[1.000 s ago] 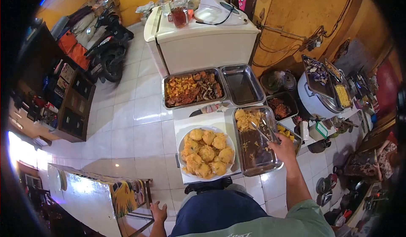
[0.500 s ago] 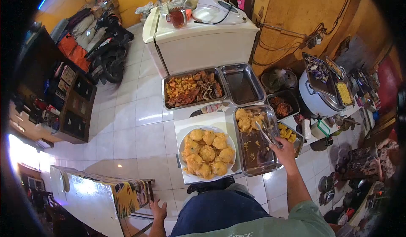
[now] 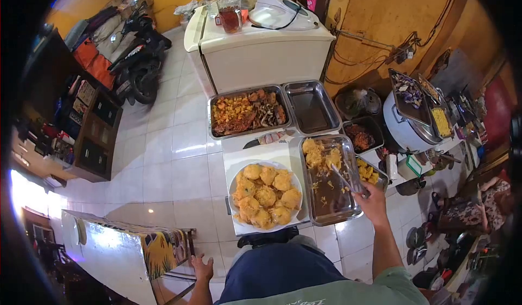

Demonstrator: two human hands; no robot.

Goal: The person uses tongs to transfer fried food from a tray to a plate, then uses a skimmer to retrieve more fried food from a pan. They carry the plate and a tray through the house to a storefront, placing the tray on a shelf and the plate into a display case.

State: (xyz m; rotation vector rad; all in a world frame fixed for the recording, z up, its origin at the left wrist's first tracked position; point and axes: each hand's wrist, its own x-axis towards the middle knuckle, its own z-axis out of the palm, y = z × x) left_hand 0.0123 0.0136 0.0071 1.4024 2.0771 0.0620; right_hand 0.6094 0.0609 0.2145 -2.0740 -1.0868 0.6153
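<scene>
Head: right hand (image 3: 372, 201) clamped on metal tongs (image 3: 341, 176) above rectangular tray (image 3: 325, 211); left hand (image 3: 203, 268) spread.

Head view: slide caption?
Right hand holds silver tongs over a rectangular steel tray beside a round white plate of golden fritters.

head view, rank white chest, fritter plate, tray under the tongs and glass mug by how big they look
1. White chest
2. Fritter plate and tray under the tongs: too alike to rank
3. Glass mug

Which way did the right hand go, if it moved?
Yes: the right hand, gripping metal tongs, shifted slightly rightward and down the picture, judged against the metal tray.
</scene>
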